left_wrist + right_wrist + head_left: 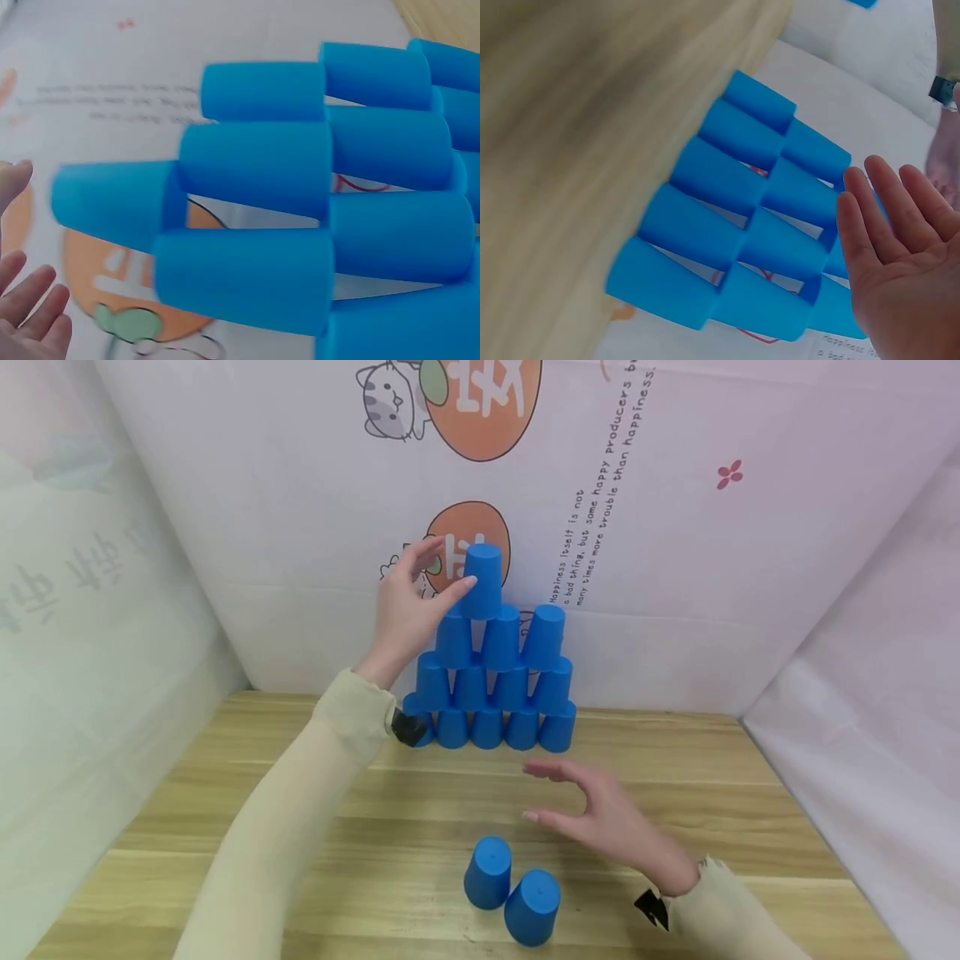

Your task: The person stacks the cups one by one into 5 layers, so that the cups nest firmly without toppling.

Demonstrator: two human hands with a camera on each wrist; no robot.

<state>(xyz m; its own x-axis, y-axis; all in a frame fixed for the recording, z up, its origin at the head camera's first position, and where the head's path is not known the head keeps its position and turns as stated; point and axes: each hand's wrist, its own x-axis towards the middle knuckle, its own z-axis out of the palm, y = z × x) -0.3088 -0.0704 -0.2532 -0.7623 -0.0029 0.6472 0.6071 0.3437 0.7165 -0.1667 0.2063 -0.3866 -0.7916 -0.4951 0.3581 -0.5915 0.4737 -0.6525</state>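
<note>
Blue cups stand upside down in a stacked pyramid (pixel 470 685) against the back wall. One cup (pixel 483 581) tops it, resting on the left part of a row of 3 cups. My left hand (pixel 408 610) is beside this top cup, fingers spread; in the head view the thumb overlaps it. In the left wrist view a gap shows between the left hand (pixel 34 307) and the top cup (pixel 116 202). Lower down, in front of the pyramid, my right hand (pixel 600 810) hovers with fingers apart, holding nothing. Its palm (pixel 907 277) shows in the right wrist view.
Two more upside-down blue cups, a left one (pixel 487 872) and a right one (pixel 532 907), stand close together near the front of the wooden table (pixel 375 860). Printed white cloth (pixel 645 543) hangs behind the pyramid and along both sides.
</note>
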